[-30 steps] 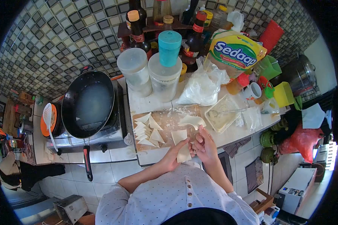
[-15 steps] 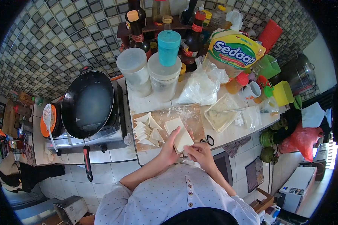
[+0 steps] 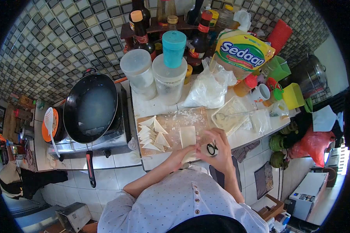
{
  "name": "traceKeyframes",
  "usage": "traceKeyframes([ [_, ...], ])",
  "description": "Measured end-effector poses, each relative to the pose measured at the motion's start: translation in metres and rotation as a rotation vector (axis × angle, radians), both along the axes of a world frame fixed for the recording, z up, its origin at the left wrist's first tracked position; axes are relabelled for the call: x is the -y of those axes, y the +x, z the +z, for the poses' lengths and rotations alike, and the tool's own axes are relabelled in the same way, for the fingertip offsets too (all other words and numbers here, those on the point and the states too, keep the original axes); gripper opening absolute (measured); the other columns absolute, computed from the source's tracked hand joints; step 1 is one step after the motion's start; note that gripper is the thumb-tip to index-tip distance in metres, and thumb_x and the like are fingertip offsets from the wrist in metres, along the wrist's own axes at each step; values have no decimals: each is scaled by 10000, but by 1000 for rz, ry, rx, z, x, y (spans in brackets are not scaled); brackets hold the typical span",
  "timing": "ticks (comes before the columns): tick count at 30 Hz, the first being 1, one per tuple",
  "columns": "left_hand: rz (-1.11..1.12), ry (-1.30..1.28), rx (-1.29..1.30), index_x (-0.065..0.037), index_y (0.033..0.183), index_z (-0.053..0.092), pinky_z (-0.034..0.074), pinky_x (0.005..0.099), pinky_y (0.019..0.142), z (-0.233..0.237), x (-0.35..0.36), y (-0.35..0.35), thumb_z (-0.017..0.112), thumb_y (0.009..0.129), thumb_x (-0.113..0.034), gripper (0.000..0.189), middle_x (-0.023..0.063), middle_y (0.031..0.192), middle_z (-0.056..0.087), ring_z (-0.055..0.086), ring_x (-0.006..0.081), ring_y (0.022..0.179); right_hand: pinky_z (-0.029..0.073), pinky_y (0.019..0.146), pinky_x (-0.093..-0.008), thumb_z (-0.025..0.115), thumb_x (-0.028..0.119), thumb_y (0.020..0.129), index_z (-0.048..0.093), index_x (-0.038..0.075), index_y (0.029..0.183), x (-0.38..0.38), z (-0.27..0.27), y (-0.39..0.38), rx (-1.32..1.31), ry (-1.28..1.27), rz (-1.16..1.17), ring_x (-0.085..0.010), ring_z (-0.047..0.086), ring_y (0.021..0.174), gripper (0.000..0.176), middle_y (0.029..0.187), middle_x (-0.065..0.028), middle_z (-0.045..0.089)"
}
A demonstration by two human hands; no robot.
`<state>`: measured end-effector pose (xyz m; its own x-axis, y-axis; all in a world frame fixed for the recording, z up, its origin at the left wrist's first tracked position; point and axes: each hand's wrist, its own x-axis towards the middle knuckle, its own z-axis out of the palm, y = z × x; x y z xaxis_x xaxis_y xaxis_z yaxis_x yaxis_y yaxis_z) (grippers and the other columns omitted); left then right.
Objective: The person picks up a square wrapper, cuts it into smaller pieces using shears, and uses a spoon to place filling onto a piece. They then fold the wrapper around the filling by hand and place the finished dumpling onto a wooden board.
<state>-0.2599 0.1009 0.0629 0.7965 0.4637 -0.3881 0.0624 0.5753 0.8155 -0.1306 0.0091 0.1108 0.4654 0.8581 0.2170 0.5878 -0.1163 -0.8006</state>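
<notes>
On the board (image 3: pixel 174 119), dough triangles (image 3: pixel 147 136); left of it, pan (image 3: pixel 91 105) on stove (image 3: pixel 118 143); behind it, jars (image 3: pixel 139 81); right of it, tray (image 3: pixel 218 125).

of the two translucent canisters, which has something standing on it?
The right canister, beside the plastic bag: a turquoise container stands on it; the left canister has nothing on top.

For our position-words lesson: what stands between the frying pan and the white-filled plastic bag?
Two lidded containers, side by side; the head view shows them.

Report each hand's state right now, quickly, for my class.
Left hand: closed, holding pale dough sheet.
Right hand: open, thumb and fingers apart; any light contact cannot be told.
</notes>
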Motion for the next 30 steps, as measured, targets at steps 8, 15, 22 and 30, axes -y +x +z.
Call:
traceKeyframes([
  [8,-287,-346,31,-4,1006,546,448,269,735,-12,0,-5,467,855,-208,265,87,974,570,558,147,879,174,985,-537,755,359,525,338,167,1273,-9,-6,-7,300,-212,397,-317,221,1245,878,1308,-126,280],
  [15,-243,-360,11,11,1094,507,437,293,814,-20,2,-4,487,840,-207,335,109,1072,540,529,163,986,152,991,-562,757,327,522,309,186,1289,-9,-10,-10,278,-302,433,-309,213,1251,900,1297,-129,283],
  [22,-205,-405,-31,11,1155,461,430,305,849,-16,4,-4,479,837,-191,377,113,1140,502,519,174,1008,170,981,-560,763,300,507,309,195,1290,-8,-12,-12,289,-304,451,-307,272,1204,912,1277,-127,297],
  [30,-135,-439,-70,3,1115,474,457,320,805,-24,8,-3,479,821,-179,346,115,1093,520,530,187,987,184,971,-544,769,292,484,327,209,1282,-9,-10,-16,317,-290,459,-313,282,1187,917,1262,-126,302],
])
